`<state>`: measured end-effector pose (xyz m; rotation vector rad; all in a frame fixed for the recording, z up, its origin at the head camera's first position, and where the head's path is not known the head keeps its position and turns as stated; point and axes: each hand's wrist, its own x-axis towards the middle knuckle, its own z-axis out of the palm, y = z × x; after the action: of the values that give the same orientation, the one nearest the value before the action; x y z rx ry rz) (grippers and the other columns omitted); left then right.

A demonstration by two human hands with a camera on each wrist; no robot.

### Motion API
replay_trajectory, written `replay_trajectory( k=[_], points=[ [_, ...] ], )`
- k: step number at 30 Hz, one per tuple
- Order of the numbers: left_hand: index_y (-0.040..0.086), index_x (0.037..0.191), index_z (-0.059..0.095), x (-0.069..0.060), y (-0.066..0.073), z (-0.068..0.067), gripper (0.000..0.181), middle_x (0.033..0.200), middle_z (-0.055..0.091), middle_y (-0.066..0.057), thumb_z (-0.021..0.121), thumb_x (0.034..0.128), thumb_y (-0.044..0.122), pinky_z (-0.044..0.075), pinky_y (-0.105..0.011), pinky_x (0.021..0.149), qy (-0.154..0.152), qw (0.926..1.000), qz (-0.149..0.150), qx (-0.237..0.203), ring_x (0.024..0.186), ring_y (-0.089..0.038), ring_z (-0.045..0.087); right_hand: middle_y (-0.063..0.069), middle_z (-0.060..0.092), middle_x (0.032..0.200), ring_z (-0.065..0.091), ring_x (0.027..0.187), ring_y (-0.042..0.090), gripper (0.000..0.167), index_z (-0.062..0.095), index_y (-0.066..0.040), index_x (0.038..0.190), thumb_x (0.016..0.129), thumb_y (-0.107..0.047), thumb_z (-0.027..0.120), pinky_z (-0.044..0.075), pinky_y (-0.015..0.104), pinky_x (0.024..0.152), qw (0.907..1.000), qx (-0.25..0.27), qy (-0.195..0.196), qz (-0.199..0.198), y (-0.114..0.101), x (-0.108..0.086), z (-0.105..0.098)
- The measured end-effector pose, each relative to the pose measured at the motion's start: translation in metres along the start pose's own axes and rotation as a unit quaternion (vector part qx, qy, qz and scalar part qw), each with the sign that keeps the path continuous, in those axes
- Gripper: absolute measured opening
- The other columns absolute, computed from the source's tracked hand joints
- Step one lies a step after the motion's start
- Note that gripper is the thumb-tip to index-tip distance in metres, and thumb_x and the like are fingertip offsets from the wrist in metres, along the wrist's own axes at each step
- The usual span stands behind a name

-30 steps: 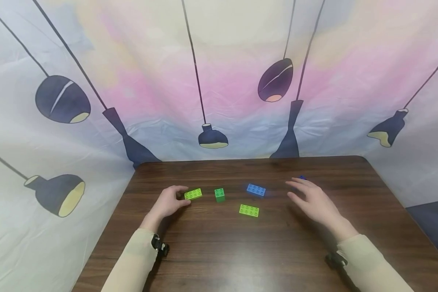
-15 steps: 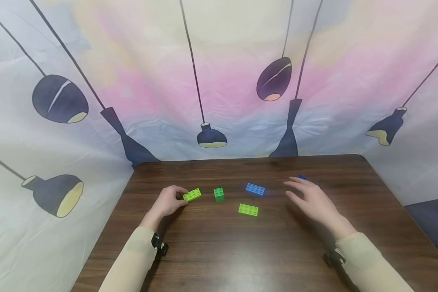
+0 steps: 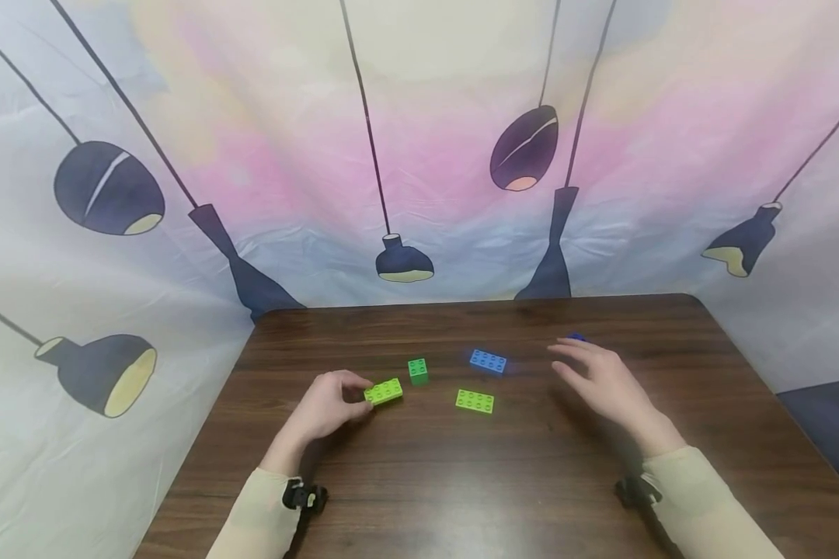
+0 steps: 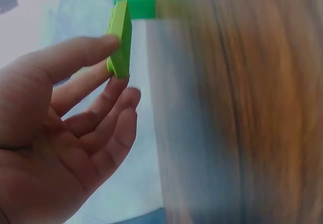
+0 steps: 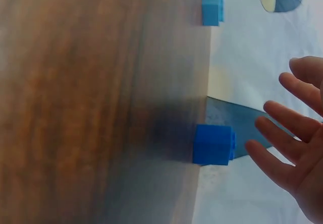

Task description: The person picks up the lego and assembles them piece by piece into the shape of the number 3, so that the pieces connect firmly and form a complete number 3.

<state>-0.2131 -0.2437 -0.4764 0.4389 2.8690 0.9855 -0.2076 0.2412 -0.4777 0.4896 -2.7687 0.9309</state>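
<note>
Thumb and fingers of my left hand [image 3: 330, 405] pinch a lime-green toy building brick [image 3: 384, 392] by its left end. In the left wrist view this lime brick [image 4: 121, 40] is held up off the table, its studs facing left. Just beyond it stands a small green brick [image 3: 418, 371]. My right hand [image 3: 614, 386] hovers over the table with its fingers spread and holds nothing. A dark blue brick [image 5: 213, 144] stands near its fingertips in the right wrist view; in the head view the hand mostly hides it.
A light blue brick [image 3: 488, 361] and a second lime-green brick [image 3: 475, 401] lie mid-table between the hands. The brown wooden table [image 3: 461, 481] ends at the back against a cloth [image 3: 447, 116] printed with lamps.
My left hand has lifted the lime-green brick and brought it nearer and slightly right. The right hand and the other bricks stay almost where they were.
</note>
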Motion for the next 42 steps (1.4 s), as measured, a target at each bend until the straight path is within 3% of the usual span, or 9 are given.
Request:
replay_trajectory(
  k=[7, 15, 24, 30, 37, 42],
  points=[
    [0.011, 0.115, 0.082, -0.006, 0.034, 0.025, 0.027, 0.109, 0.074, 0.005, 0.087, 0.0885, 0.012, 0.058, -0.038, 0.086, -0.049, 0.9946, 0.09, -0.012, 0.097, -0.013, 0.069, 0.019, 0.068, 0.14, 0.06, 0.133, 0.045, 0.036, 0.072, -0.007, 0.137, 0.105, -0.023, 0.071, 0.045, 0.066, 0.108, 0.9996, 0.016, 0.025, -0.003, 0.009, 0.001, -0.007],
    [0.011, 0.11, 0.083, 0.005, 0.074, 0.062, 0.023, 0.104, 0.075, 0.005, 0.089, 0.0873, 0.013, 0.056, -0.03, 0.08, -0.103, 0.9826, 0.154, -0.004, 0.091, -0.008, 0.067, 0.018, 0.07, 0.137, 0.064, 0.128, 0.042, 0.036, 0.073, -0.008, 0.136, 0.107, -0.029, 0.068, 0.048, 0.062, 0.104, 0.9984, 0.021, 0.052, -0.002, 0.013, 0.006, -0.009],
    [0.012, 0.107, 0.084, 0.015, 0.094, 0.081, 0.025, 0.101, 0.076, 0.006, 0.092, 0.0838, 0.012, 0.053, -0.025, 0.076, -0.118, 0.9831, 0.14, 0.009, 0.084, -0.005, 0.065, 0.017, 0.068, 0.14, 0.061, 0.133, 0.043, 0.041, 0.07, -0.007, 0.14, 0.108, -0.032, 0.067, 0.045, 0.064, 0.108, 0.9989, 0.026, 0.036, 0.017, 0.014, 0.012, -0.017],
    [0.013, 0.104, 0.084, 0.015, 0.105, 0.088, 0.025, 0.087, 0.071, 0.01, 0.094, 0.0811, 0.013, 0.05, -0.024, 0.069, -0.127, 0.9837, 0.126, 0.022, 0.075, -0.002, 0.06, 0.019, 0.067, 0.141, 0.06, 0.132, 0.044, 0.039, 0.07, -0.009, 0.141, 0.108, -0.031, 0.067, 0.046, 0.066, 0.106, 0.9985, 0.026, 0.035, 0.034, 0.02, 0.009, -0.027],
    [0.012, 0.102, 0.084, 0.015, 0.105, 0.093, 0.027, 0.079, 0.067, 0.011, 0.096, 0.0768, 0.011, 0.048, -0.025, 0.064, -0.126, 0.9864, 0.101, 0.033, 0.067, -0.002, 0.056, 0.019, 0.07, 0.137, 0.065, 0.125, 0.044, 0.039, 0.07, -0.006, 0.139, 0.107, -0.029, 0.069, 0.05, 0.065, 0.102, 0.9983, 0.034, 0.033, 0.035, 0.021, 0.009, -0.033],
    [0.01, 0.102, 0.084, 0.016, 0.105, 0.093, 0.029, 0.078, 0.066, 0.01, 0.096, 0.0755, 0.008, 0.048, -0.025, 0.065, -0.124, 0.9865, 0.103, 0.029, 0.067, -0.003, 0.056, 0.022, 0.067, 0.141, 0.062, 0.129, 0.046, 0.044, 0.066, -0.005, 0.144, 0.105, -0.027, 0.071, 0.048, 0.066, 0.104, 0.9971, 0.042, 0.009, 0.063, 0.02, 0.008, -0.035]
  ],
)
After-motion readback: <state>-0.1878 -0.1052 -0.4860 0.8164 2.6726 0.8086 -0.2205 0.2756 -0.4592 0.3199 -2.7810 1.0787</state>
